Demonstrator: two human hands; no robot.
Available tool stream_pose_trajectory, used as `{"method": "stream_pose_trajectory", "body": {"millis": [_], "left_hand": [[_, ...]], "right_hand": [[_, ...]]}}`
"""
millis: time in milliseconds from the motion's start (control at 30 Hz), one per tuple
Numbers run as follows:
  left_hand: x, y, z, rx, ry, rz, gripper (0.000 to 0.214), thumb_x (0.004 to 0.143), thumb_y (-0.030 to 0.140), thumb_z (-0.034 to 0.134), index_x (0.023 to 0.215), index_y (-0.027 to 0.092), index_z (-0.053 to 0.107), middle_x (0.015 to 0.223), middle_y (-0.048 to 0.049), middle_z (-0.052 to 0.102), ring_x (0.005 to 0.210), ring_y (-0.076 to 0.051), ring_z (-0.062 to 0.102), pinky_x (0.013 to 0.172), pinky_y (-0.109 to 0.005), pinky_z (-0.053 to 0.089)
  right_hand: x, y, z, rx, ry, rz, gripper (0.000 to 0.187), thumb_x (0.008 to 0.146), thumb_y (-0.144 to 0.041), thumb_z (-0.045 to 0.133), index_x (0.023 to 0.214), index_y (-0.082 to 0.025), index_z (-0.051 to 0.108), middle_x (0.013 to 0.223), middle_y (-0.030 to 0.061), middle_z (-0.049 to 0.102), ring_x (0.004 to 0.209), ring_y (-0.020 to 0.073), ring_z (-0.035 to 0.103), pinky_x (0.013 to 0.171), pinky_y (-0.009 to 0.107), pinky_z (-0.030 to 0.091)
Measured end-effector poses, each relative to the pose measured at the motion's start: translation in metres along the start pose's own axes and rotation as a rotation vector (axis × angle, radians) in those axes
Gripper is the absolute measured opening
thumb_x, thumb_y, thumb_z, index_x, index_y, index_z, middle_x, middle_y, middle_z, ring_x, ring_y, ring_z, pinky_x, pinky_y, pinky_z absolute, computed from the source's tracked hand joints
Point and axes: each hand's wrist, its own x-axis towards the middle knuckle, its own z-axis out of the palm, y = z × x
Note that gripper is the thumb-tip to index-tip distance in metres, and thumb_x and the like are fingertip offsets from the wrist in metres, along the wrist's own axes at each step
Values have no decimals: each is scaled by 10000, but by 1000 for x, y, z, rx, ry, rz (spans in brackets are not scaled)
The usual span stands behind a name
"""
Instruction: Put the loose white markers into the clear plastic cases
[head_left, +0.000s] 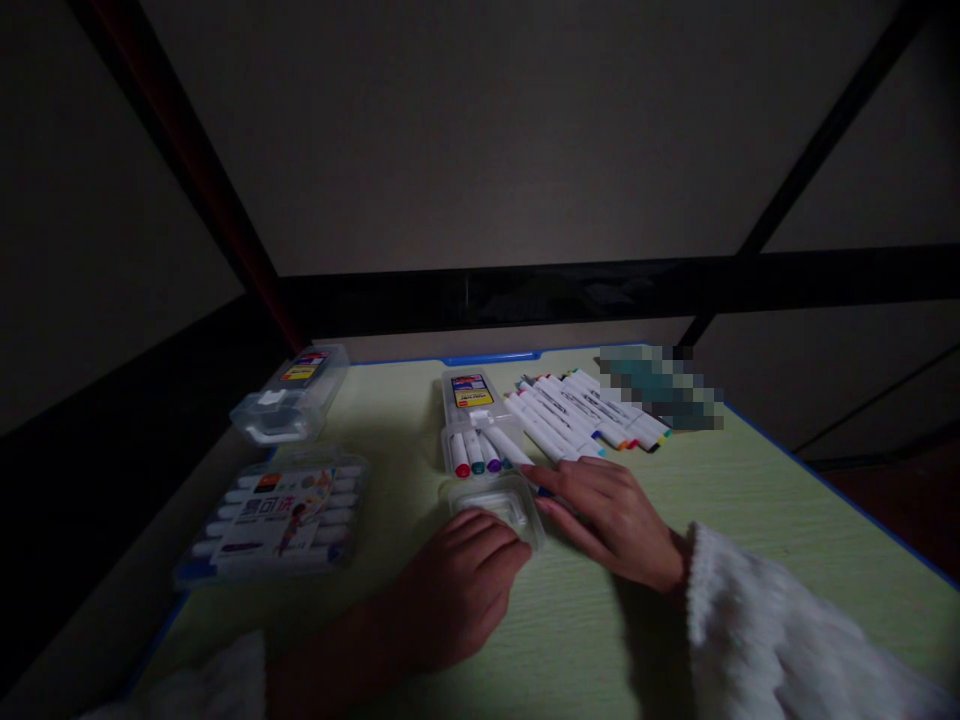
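Note:
In the middle of the table lies a clear plastic marker case [448, 408] with its lid [534, 510] folded open toward me. Several white markers [472, 447] sit in it, their red, green and purple ends facing me. My left hand [469, 580] is closed, with curled fingers at the lid's near edge; its fingertips are partly hidden. Between the thumb and fingers of my right hand [611, 520] is a white marker [504, 444], slanting into the right side of the case. A dark blue end shows by the fingers.
Loose white markers [559, 410] with coloured ends lie fanned out right of the case. On the left are a clear empty case [300, 395] and a closed case of markers [277, 515]. A pixelated greenish item [660, 388] lies at the back right. A wall stands behind the table.

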Motion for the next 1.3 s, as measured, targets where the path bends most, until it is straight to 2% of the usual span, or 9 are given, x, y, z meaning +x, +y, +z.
{"method": "stream_pose_trajectory", "body": {"millis": [567, 1300], "left_hand": [[0, 0, 1, 8, -4, -9, 223, 805, 72, 390, 909, 117, 582, 832, -82, 644, 811, -179, 580, 820, -326, 479], [-1, 0, 1, -3, -27, -16, 220, 805, 69, 392, 908, 113, 582, 846, -83, 640, 816, -176, 576, 833, -326, 473]], "right_hand": [[-1, 0, 2, -7, 59, -26, 216, 918, -207, 416, 955, -108, 603, 609, 16, 592, 534, 125, 510, 516, 247, 370], [-1, 0, 2, 18, 16, -16, 301, 912, -172, 362, 1152, -123, 538, 630, 17, 584, 549, 138, 519, 515, 259, 387]]}}
